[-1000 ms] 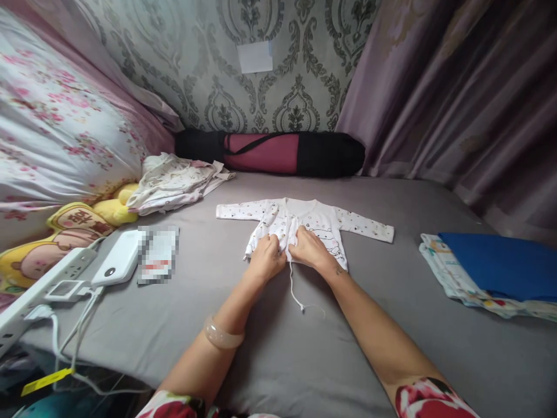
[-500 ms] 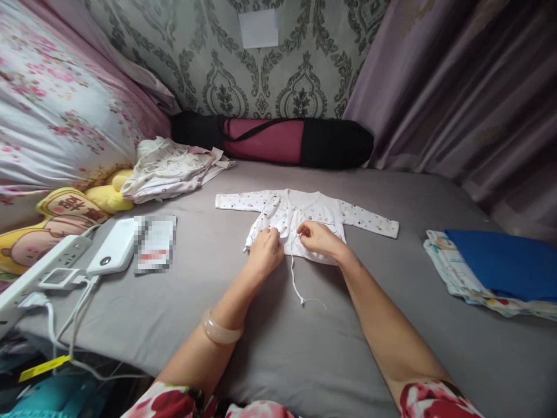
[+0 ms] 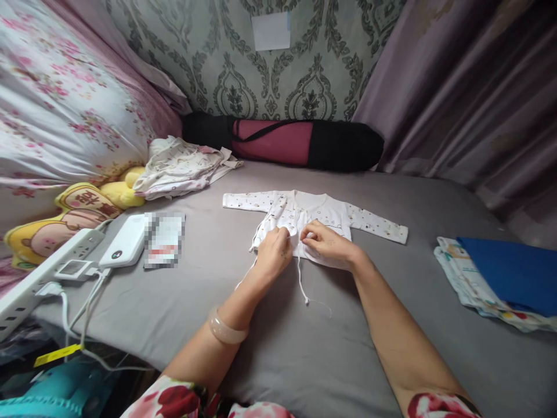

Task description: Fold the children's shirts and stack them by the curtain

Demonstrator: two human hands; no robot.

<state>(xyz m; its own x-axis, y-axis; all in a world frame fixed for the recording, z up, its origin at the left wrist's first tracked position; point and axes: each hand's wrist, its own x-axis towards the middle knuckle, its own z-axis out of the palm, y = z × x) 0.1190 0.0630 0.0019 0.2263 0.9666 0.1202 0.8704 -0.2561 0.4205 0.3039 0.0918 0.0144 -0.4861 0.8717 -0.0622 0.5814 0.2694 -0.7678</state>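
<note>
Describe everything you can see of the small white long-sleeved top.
The small white top looks like thin, soft cloth, scattered with small dark and tan prints. It lies on the grey sheet, neckline at the far side, both sleeves spread outward. Its front looks slightly wrinkled. One white cord runs from the lower edge onto the sheet; another shows by the left hand. That hand and the right hand are at its lower front, hiding part; what their fingers pinch is unclear.

Setting: a home, likely a bedroom, as I read it from my remote feed.
Wall: damask wallpaper (image 3: 235,87).
Right: mauve curtain (image 3: 413,116).
Surface: grey sheet (image 3: 183,313).
Left: plush toy (image 3: 39,239), heaped clothes (image 3: 187,168).
</note>
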